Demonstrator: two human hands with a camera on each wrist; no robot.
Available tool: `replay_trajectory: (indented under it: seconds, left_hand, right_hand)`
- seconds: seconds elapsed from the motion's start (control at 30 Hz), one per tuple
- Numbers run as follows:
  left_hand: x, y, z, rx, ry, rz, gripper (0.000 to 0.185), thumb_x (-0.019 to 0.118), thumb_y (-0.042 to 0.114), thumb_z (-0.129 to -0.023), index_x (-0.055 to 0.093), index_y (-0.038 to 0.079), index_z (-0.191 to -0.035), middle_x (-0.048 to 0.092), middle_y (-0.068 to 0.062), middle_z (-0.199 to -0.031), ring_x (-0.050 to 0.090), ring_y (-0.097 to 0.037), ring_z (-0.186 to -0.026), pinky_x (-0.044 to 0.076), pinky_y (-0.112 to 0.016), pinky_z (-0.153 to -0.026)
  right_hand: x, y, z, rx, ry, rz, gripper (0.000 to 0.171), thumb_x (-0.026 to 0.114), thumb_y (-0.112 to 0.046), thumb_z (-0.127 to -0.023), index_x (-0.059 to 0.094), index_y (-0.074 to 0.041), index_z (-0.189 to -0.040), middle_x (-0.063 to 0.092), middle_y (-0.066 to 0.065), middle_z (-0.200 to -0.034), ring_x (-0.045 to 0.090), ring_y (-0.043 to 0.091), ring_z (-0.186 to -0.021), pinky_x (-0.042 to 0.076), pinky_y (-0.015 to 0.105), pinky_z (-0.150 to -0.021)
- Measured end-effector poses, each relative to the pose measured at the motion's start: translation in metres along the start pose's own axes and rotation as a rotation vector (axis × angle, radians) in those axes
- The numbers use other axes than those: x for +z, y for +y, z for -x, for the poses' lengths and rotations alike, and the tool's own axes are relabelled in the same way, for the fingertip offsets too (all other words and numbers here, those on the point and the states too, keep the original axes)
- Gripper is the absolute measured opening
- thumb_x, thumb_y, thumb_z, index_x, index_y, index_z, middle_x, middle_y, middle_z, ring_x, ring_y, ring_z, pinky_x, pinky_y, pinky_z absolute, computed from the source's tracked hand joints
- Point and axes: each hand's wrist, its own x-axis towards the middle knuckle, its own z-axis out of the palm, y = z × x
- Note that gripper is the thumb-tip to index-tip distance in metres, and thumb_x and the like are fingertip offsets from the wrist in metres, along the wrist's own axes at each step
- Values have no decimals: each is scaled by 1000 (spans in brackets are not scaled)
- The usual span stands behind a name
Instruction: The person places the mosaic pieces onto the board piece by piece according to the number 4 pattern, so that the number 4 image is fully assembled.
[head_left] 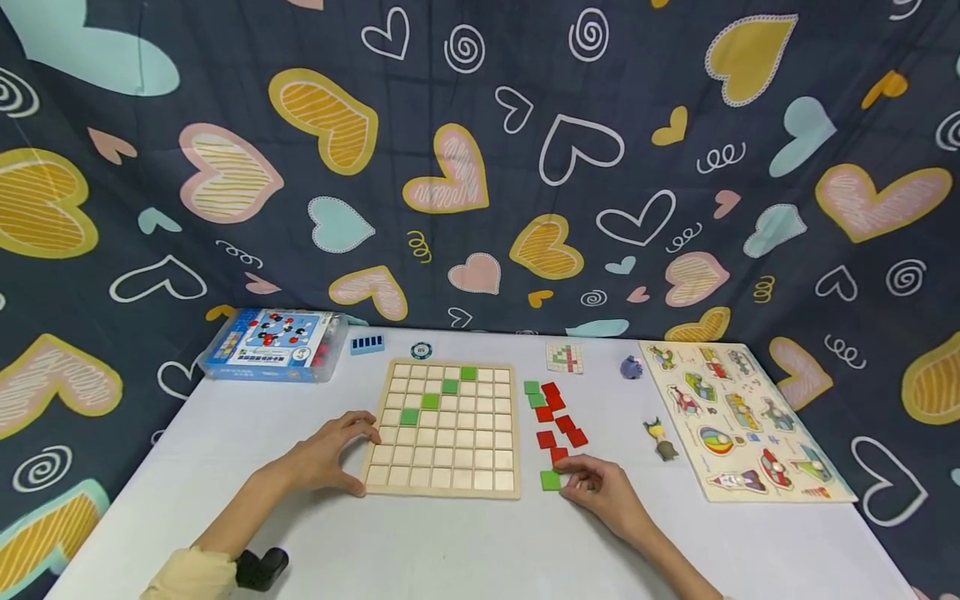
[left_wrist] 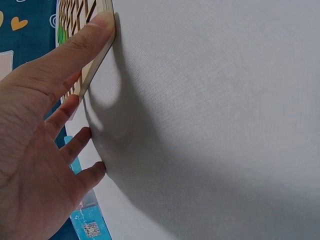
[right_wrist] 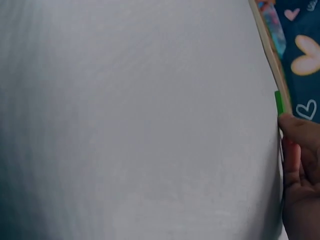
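A wooden grid board (head_left: pixel 453 437) lies on the white table, with several green tiles (head_left: pixel 431 402) set in a rising diagonal in its upper half. At the board's near left corner, my left hand (head_left: pixel 330 454) spreads its thumb and fingers along the edge. The left wrist view shows that thumb (left_wrist: pixel 97 27) against the corner, the other fingers splayed below. To the right of the board, my right hand (head_left: pixel 603 496) pinches a green square tile (head_left: pixel 551 481) by its right side, low over the table. Just beyond that tile lie several red tiles (head_left: pixel 545 439) and two more green ones (head_left: pixel 532 387).
A small pattern card (head_left: pixel 564 357) lies behind the tiles. On the right are a picture puzzle board (head_left: pixel 742 425), a purple figure (head_left: pixel 631 367) and a small animal figure (head_left: pixel 660 439). A clear plastic box (head_left: pixel 277 343), a blue piece (head_left: pixel 367 343) and a round chip (head_left: pixel 422 350) stand at back left.
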Motion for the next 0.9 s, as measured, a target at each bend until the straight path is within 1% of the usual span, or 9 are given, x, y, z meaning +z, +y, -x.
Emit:
replay_trajectory:
  seconds: [0.1, 0.2, 0.27, 0.37, 0.47, 0.53, 0.63, 0.77, 0.9]
  left_hand:
    - [-1, 0, 1, 10, 3, 1, 60, 89, 32, -63, 56, 21, -111, 40, -14, -141, 36, -46, -127, 37, -78, -78]
    - [-1, 0, 1, 11, 7, 6, 59, 89, 31, -63, 56, 21, -111, 40, -14, -141, 36, -47, -127, 37, -78, -78]
    - [-1, 1, 0, 12, 6, 7, 59, 89, 31, -63, 56, 21, -111, 40, -14, -141, 36, -47, -127, 36, -79, -78]
    - [0, 2, -1, 5, 1, 5, 59, 89, 31, -63, 56, 22, -111, 39, -13, -142, 34, -45, -129, 34, -80, -79]
    - [1, 1, -1, 3, -4, -5, 59, 89, 32, -63, 56, 23, -111, 39, -12, -143, 34, -45, -130, 35, -80, -79]
    - [1, 0, -1, -2, -4, -6, 59, 89, 32, -62, 56, 23, -111, 38, -12, -143, 33, -45, -130, 35, -79, -80]
    - [1, 0, 0, -9, -1, -4, 59, 89, 31, -62, 56, 23, -111, 39, -13, -143, 33, -45, -130, 35, -79, -80]
    - [1, 0, 0, -13, -3, 1, 59, 89, 32, -62, 56, 23, -111, 39, -12, -144, 33, -45, -130, 35, -79, -81]
    - [1, 0, 1, -8, -4, -1, 59, 89, 32, -62, 56, 23, -110, 39, -13, -143, 33, -46, -130, 35, -78, -81]
  right_hand:
    - [1, -1, -3, -13, 10, 13, 34, 76, -2, -79, 66, 1, -111, 69, 12, -101, 59, 7, -72, 51, 19, -61]
    - [3, -2, -4, -4, 27, 33, 34, 77, -3, -77, 66, 0, -110, 70, 11, -100, 58, 7, -70, 51, 18, -61]
    - [4, -3, -3, 16, 50, 49, 34, 77, -3, -77, 67, 0, -109, 70, 9, -98, 56, 6, -69, 50, 17, -61]
    - [7, -6, -1, 69, 95, 54, 33, 78, -2, -76, 68, 0, -108, 70, 9, -97, 56, 6, -69, 50, 17, -60]
    - [12, -11, 0, 124, 137, 5, 33, 76, 2, -76, 67, 2, -108, 70, 13, -101, 60, 7, -71, 52, 17, -63]
    - [17, -15, -1, 140, 159, -48, 34, 75, 5, -76, 66, 4, -109, 70, 17, -104, 64, 10, -75, 54, 18, -67]
    - [26, -22, -6, 147, 192, -121, 34, 73, 8, -77, 65, 8, -110, 69, 21, -106, 68, 14, -80, 56, 20, -72]
    - [38, -32, -16, 145, 225, -176, 33, 72, 10, -76, 65, 10, -109, 68, 22, -105, 69, 19, -82, 56, 22, -74]
    - [53, -40, -29, 122, 213, -210, 32, 72, 9, -78, 64, 11, -109, 68, 23, -105, 70, 25, -83, 56, 22, -73]
